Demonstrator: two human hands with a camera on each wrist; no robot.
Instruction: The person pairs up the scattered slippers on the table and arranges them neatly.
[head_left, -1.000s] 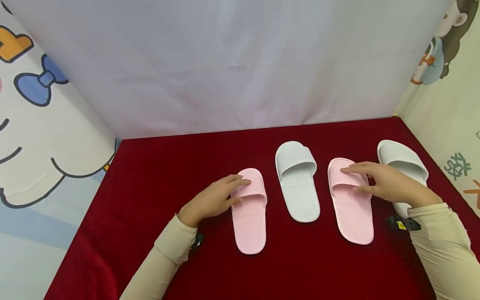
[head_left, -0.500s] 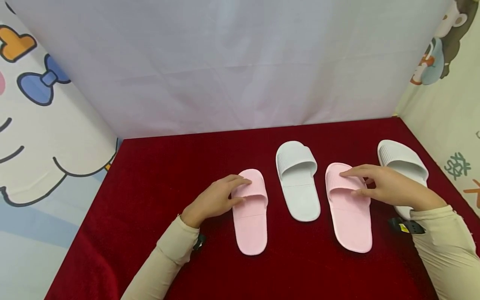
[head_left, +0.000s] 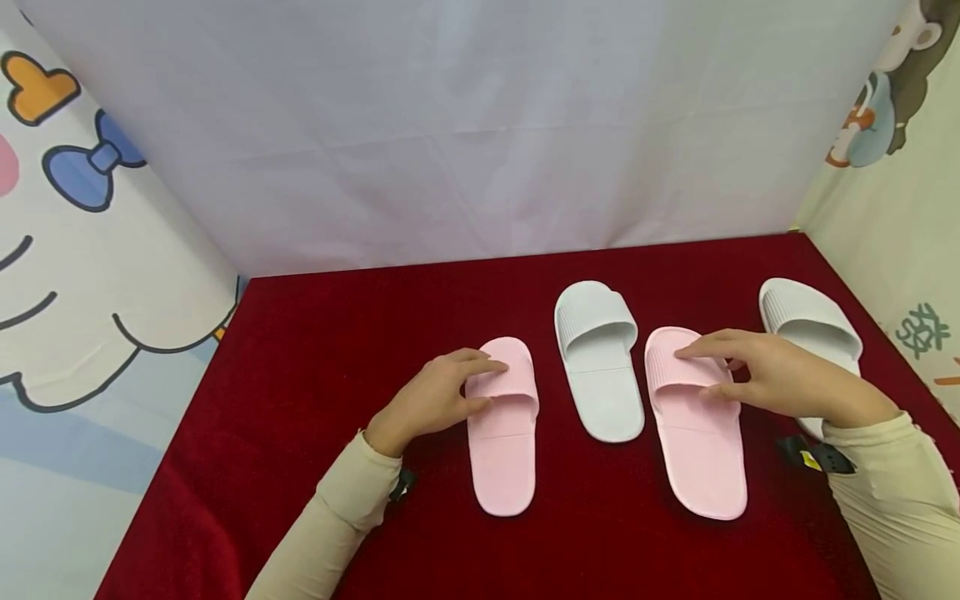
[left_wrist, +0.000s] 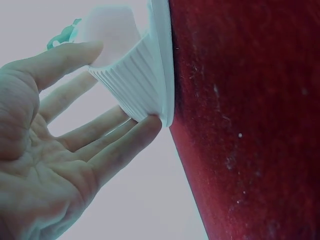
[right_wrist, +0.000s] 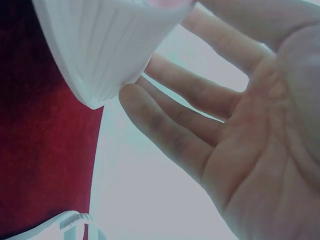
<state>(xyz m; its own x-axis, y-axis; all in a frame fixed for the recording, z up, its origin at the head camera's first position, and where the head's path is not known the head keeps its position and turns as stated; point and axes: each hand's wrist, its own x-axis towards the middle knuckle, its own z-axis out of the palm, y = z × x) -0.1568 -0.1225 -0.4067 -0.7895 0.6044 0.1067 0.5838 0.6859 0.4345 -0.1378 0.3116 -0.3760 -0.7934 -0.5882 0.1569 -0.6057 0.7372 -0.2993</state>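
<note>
A ridged-strap pink slipper (head_left: pixel 502 467) lies on the red cloth, toe pointing away. My left hand (head_left: pixel 431 396) grips its strap from the left, thumb at the strap's open edge and fingers over the front; the left wrist view shows the strap (left_wrist: pixel 131 82) between thumb and fingertips. Further right is a second pink slipper (head_left: pixel 705 471), its strap (right_wrist: pixel 107 50) held by my right hand (head_left: pixel 787 375) from the right. Whether this slipper is raised off the cloth I cannot tell. A white slipper (head_left: pixel 606 404) lies between the two pink ones.
Another white slipper (head_left: pixel 806 302) lies at the right edge, partly hidden behind my right hand and wrist. The red cloth (head_left: pixel 322 342) covers the table. A white curtain (head_left: pixel 450 167) closes the back, with printed panels (head_left: pixel 90 317) at the sides.
My right hand has brought its pink slipper slightly nearer and to the left, towards the middle white slipper. My left hand and its slipper stay nearly where they were. The view has shifted a little.
</note>
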